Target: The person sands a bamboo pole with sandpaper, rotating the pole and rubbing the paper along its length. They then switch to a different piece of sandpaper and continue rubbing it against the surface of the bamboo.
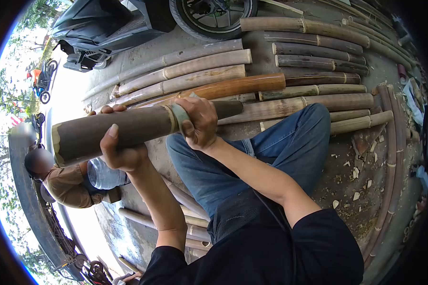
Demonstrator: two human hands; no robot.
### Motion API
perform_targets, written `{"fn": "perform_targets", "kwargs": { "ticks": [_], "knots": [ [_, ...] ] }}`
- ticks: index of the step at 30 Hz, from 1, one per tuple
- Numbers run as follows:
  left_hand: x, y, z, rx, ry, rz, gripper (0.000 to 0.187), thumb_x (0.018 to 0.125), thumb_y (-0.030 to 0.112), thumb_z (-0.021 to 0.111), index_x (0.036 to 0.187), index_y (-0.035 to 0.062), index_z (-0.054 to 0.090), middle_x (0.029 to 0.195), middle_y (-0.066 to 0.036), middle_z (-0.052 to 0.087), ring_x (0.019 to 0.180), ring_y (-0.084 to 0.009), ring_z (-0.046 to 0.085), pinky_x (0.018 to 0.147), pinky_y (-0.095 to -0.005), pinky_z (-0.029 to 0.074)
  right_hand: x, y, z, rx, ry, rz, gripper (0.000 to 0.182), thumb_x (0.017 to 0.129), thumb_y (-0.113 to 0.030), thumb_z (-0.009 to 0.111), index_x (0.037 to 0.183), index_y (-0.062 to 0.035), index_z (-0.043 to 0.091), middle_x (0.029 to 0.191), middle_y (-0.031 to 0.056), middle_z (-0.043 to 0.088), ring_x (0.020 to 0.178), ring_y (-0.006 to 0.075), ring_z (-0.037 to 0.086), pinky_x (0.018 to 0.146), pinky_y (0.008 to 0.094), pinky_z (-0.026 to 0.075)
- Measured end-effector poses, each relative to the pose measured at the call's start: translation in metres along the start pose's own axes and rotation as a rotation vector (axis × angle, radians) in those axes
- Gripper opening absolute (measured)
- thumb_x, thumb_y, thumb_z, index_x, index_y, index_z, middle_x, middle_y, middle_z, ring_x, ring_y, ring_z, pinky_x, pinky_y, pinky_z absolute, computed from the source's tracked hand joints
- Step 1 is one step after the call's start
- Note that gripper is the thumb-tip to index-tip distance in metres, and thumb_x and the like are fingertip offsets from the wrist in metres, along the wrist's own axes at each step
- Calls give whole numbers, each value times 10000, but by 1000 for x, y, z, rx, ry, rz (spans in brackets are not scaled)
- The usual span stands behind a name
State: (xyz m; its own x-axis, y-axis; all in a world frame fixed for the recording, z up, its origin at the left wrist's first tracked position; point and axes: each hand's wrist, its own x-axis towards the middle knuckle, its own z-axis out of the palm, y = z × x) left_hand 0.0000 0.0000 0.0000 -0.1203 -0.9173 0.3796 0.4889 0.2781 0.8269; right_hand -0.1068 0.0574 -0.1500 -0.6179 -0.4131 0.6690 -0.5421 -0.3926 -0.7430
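A dark brown bamboo pole (90, 133) lies across my view, its pale-rimmed cut end toward the left and its far end tapering to the right. My left hand (126, 154) is wrapped round it near the wide end, thumb on the near side and fingertips showing over the far side. Close to the pale node ring, my right hand (200, 121) is closed round the pole with a pale green strip (179, 116) between its fingers and the bamboo. The strip's material cannot be made out.
Rows of cut bamboo poles (314, 90) lie on the concrete beyond my crossed legs (290, 142). Wood chips (355, 173) litter the right side. A motorbike wheel (214, 19) stands at the top. A seated person (69, 185) and a clear plastic jug (104, 173) are at left.
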Motion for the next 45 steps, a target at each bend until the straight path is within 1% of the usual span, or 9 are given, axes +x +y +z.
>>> {"fn": "perform_targets", "kwargs": {
  "ticks": [3,8,14,22,29,36,39,43,45],
  "knots": [
    [8,3,4,37,50,42,662,753,193,640,1371,44,453,1171,-168,602,1091,-339,617,1026,-508,485,-22,49,-2,-128,-8,108,552,1080,-510,354,1236,-90,676,1112,145,690,1057,361,624,965,490,421],
    [0,0,29,79,-1,5,662,756,198,644,1368,39,446,1170,-180,603,1096,-344,624,1007,-510,502,25,-49,-4,3,1,-24,572,1110,-463,337,1403,-47,598,1388,161,615,1277,353,552,1077,456,375],
    [9,-1,19,139,102,16,669,757,196,659,1367,35,437,1176,-184,603,1091,-353,637,980,-537,528,-48,57,-24,-121,-63,141,633,1121,-505,299,1503,-47,511,1530,205,494,1392,394,468,1168,500,324],
    [3,-4,43,146,72,27,659,765,190,671,1361,-1,464,1166,-207,634,1069,-366,670,973,-499,536,34,-50,-6,83,-82,-28,642,1081,-506,383,1491,-34,530,1497,193,538,1400,404,473,1164,501,310],
    [6,-3,8,126,199,62,654,744,195,676,1328,-20,476,1150,-220,629,1056,-381,671,996,-486,525,-64,99,-41,-118,-235,324,534,1127,-416,309,1449,-95,588,1491,187,557,1404,404,475,1173,496,318],
    [2,-16,26,213,55,251,695,752,189,652,1376,-49,459,1166,-265,634,1052,-403,676,990,-495,532,26,-27,-11,201,-161,1,554,1100,-457,406,1430,-53,591,1432,206,603,1333,406,546,1139,489,351],
    [18,-27,8,297,-11,358,633,759,214,669,1295,-93,531,1158,-283,645,1034,-415,693,949,-492,568,4,18,-7,156,-154,17,548,1099,-451,411,1418,-47,599,1399,203,627,1298,385,573,1109,470,379],
    [31,-18,-1,138,182,184,429,772,214,656,1066,-97,683,1113,-288,687,985,-424,716,930,-489,579,-55,108,-35,-90,-196,373,536,1133,-391,315,1368,-35,641,1335,182,661,1266,368,575,1097,447,405],
    [28,-13,0,111,146,199,384,779,211,651,1016,-87,705,1088,-280,702,948,-416,726,933,-476,580,-42,87,-39,-19,-256,368,521,1129,-389,340,1401,-40,617,1356,185,647,1279,360,566,1111,441,396]
  ]
}}
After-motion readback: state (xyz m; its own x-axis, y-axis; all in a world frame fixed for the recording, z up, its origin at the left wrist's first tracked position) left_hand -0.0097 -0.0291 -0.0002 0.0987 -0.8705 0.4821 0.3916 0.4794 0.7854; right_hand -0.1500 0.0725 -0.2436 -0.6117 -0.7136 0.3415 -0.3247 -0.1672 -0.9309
